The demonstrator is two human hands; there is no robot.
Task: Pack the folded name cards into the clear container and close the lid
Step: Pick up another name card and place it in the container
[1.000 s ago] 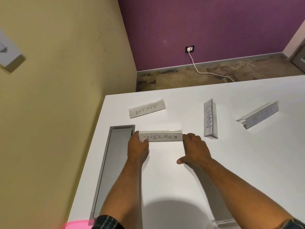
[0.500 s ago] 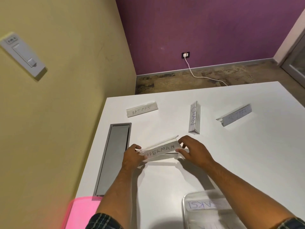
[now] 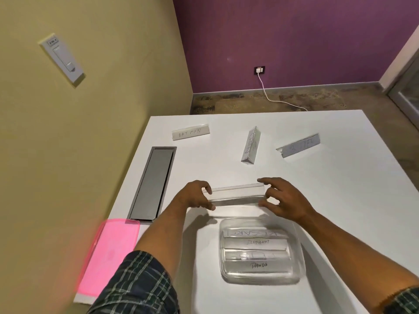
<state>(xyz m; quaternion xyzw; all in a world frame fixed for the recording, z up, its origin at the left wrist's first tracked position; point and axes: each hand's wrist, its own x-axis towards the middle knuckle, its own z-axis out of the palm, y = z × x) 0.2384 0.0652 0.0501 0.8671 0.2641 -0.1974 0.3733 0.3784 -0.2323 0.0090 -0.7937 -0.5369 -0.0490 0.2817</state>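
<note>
Both hands on one folded name card (image 3: 235,196), held off the surface (image 3: 340,200) just beyond the clear container (image 3: 297,257): left hand (image 3: 196,197) pinches its left end, right hand (image 3: 283,200) pinches the right end. Container open, cards inside incl. ELEPHANT and PANDA. Pink lid (image 3: 108,254) lies at the surface's near-left edge. BATMAN card (image 3: 190,132) and two other cards stand further back.
</note>
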